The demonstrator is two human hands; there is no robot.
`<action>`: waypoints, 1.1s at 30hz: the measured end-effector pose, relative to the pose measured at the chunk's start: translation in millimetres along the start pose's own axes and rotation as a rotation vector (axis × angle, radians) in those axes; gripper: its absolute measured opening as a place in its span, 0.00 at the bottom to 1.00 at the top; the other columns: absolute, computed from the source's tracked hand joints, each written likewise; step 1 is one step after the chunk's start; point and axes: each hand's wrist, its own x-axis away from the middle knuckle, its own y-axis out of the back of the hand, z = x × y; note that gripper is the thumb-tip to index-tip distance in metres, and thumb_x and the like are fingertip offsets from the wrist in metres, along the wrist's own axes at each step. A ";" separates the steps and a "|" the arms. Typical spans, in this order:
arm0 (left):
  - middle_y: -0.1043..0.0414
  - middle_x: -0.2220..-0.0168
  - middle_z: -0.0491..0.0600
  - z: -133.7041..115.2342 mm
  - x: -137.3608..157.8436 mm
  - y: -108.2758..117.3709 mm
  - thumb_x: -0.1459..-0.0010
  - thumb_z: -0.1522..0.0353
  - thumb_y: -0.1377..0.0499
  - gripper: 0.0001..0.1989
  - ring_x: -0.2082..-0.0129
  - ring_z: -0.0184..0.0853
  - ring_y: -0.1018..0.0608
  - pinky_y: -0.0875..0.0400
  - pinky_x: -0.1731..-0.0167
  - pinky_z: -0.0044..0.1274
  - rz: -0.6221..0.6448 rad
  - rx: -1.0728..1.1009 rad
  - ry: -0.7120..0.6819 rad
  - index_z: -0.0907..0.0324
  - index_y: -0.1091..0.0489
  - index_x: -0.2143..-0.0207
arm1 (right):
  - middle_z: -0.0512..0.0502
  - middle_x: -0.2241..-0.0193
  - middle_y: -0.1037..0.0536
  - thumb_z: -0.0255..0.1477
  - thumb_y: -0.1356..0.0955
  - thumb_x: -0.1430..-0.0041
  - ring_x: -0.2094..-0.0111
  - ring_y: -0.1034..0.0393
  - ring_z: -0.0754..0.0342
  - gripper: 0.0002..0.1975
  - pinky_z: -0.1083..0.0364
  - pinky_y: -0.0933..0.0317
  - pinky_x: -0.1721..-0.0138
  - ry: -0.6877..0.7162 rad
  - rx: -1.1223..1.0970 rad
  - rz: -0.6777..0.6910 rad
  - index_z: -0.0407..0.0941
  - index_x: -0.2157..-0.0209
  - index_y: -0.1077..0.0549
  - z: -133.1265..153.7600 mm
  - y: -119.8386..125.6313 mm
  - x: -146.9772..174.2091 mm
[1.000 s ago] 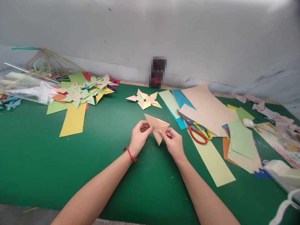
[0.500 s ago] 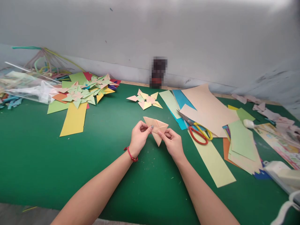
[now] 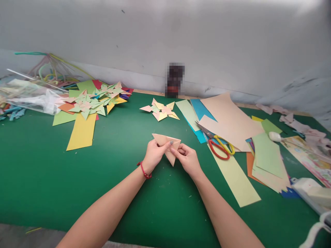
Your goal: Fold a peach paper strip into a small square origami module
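Note:
A peach-coloured piece of folded paper (image 3: pixel 170 157) is held up over the green table, its point toward me and a long edge across the top. My left hand (image 3: pixel 154 153) grips it from the left, thumb laid across the front face. From the right, my right hand (image 3: pixel 187 160) pinches its lower right side between thumb and fingers. Both thumbs lie close together near the middle of the paper; the fingers behind it are hidden. Just beyond sit folded paper stars (image 3: pixel 161 110) in pink, yellow and green.
Scissors (image 3: pixel 219 146) with red and yellow handles lie on coloured paper sheets (image 3: pixel 232 117) to the right. More folded stars (image 3: pixel 95 100) are heaped on paper at the left, beside a clear plastic bag (image 3: pixel 48 101). A white device (image 3: pixel 309 189) stands at the right edge.
The folded paper has shifted slightly left and toward me, and its upper flap now looks flatter. My left thumb has slid right across it, and the hands are closer together.

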 end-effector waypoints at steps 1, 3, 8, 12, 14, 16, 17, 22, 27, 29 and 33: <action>0.25 0.66 0.54 -0.4 0.2 0.1 0.53 0.62 0.39 0.15 0.66 0.38 0.25 0.31 0.68 0.24 0.000 -0.005 -0.002 0.66 0.28 0.67 | 0.53 0.82 0.30 0.39 0.32 0.50 0.80 0.37 0.58 0.13 0.60 0.44 0.77 -0.004 0.008 0.013 0.42 0.73 0.31 0.3 0.4 -0.3; 0.25 0.66 0.53 -0.6 0.3 0.0 0.53 0.62 0.39 0.15 0.66 0.38 0.25 0.31 0.67 0.24 0.005 -0.013 -0.013 0.65 0.28 0.67 | 0.52 0.82 0.31 0.40 0.33 0.50 0.79 0.38 0.58 0.14 0.59 0.45 0.78 -0.006 0.011 0.020 0.42 0.73 0.31 0.5 1.3 -1.1; 0.25 0.65 0.54 1.6 1.7 -2.3 0.53 0.63 0.38 0.15 0.65 0.39 0.24 0.31 0.67 0.25 0.058 -0.035 -0.008 0.65 0.28 0.67 | 0.52 0.80 0.35 0.40 0.37 0.45 0.78 0.40 0.58 0.14 0.59 0.46 0.77 0.074 0.042 -0.092 0.43 0.74 0.33 1.9 4.0 -0.1; 0.25 0.63 0.54 3.6 3.9 -4.0 0.53 0.63 0.38 0.15 0.64 0.40 0.24 0.31 0.66 0.25 0.163 0.001 0.027 0.65 0.27 0.65 | 0.55 0.84 0.41 0.39 0.38 0.44 0.81 0.45 0.60 0.15 0.59 0.50 0.80 0.127 0.166 -0.184 0.45 0.78 0.36 3.8 6.0 2.7; 0.25 0.63 0.54 4.9 4.3 -4.1 0.53 0.63 0.38 0.16 0.64 0.40 0.24 0.30 0.67 0.25 0.178 0.011 0.036 0.65 0.27 0.65 | 0.56 0.85 0.42 0.40 0.38 0.44 0.83 0.47 0.60 0.15 0.59 0.51 0.81 0.127 0.193 -0.186 0.45 0.78 0.36 3.7 6.3 3.6; 0.25 0.63 0.54 6.5 4.2 -3.8 0.53 0.62 0.38 0.16 0.64 0.40 0.24 0.30 0.67 0.24 0.182 0.015 0.036 0.65 0.28 0.65 | 0.56 0.87 0.44 0.39 0.38 0.44 0.84 0.49 0.60 0.15 0.59 0.53 0.82 0.123 0.199 -0.186 0.45 0.78 0.35 2.9 5.9 4.0; 0.25 0.63 0.54 7.2 4.0 -3.5 0.53 0.62 0.38 0.16 0.64 0.40 0.24 0.30 0.67 0.24 0.184 0.015 0.035 0.65 0.28 0.65 | 0.57 0.87 0.44 0.39 0.37 0.44 0.85 0.50 0.61 0.15 0.59 0.54 0.82 0.121 0.196 -0.189 0.45 0.78 0.35 2.5 5.7 4.0; 0.25 0.63 0.54 6.7 3.4 -1.5 0.53 0.63 0.38 0.16 0.64 0.40 0.24 0.30 0.66 0.25 0.199 0.014 0.036 0.65 0.28 0.64 | 0.58 0.88 0.45 0.39 0.37 0.44 0.86 0.51 0.61 0.15 0.59 0.55 0.83 0.112 0.156 -0.169 0.45 0.79 0.36 3.0 6.5 2.7; 0.25 0.64 0.55 1.4 1.9 2.2 0.53 0.63 0.38 0.15 0.64 0.40 0.24 0.30 0.66 0.25 0.208 0.000 0.059 0.66 0.28 0.65 | 0.55 0.89 0.39 0.41 0.39 0.42 0.85 0.42 0.59 0.19 0.59 0.48 0.80 0.114 0.122 -0.059 0.45 0.83 0.40 5.1 9.6 1.0; 0.25 0.64 0.55 0.5 1.3 3.6 0.53 0.63 0.38 0.15 0.65 0.40 0.24 0.30 0.66 0.25 0.233 0.003 0.061 0.65 0.28 0.65 | 0.55 0.88 0.39 0.41 0.39 0.43 0.84 0.41 0.59 0.20 0.59 0.48 0.80 0.118 0.154 -0.044 0.45 0.83 0.40 4.7 9.8 1.5; 0.25 0.64 0.55 -0.4 1.0 5.1 0.53 0.63 0.38 0.15 0.65 0.40 0.24 0.30 0.67 0.25 0.293 0.011 0.053 0.64 0.28 0.65 | 0.55 0.88 0.40 0.41 0.39 0.42 0.85 0.44 0.60 0.20 0.59 0.50 0.81 0.130 0.201 -0.004 0.45 0.83 0.41 4.0 10.7 3.6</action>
